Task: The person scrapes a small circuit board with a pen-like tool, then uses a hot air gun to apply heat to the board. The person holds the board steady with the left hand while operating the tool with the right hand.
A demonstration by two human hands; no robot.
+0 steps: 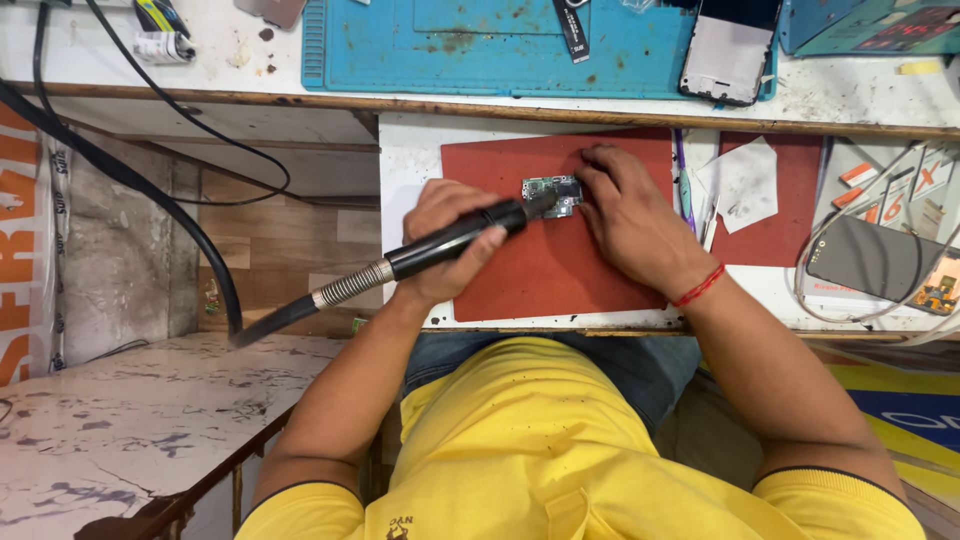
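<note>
— So, where's the board?
— On the red mat (560, 270), pinned by the right hand (630, 215).
— And the left hand (445, 245)?
— Wrapped round the hot-air wand (455, 238); best kept steady above the small circuit board (552, 195).

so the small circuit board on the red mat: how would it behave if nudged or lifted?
The circuit board looks thin and small, so probably light and stiff. It lies flat on the red mat, so unlikely to roll or tip. The right hand rests fingers against it, suggesting it might slide otherwise. Exposed parts look fragile.
</note>
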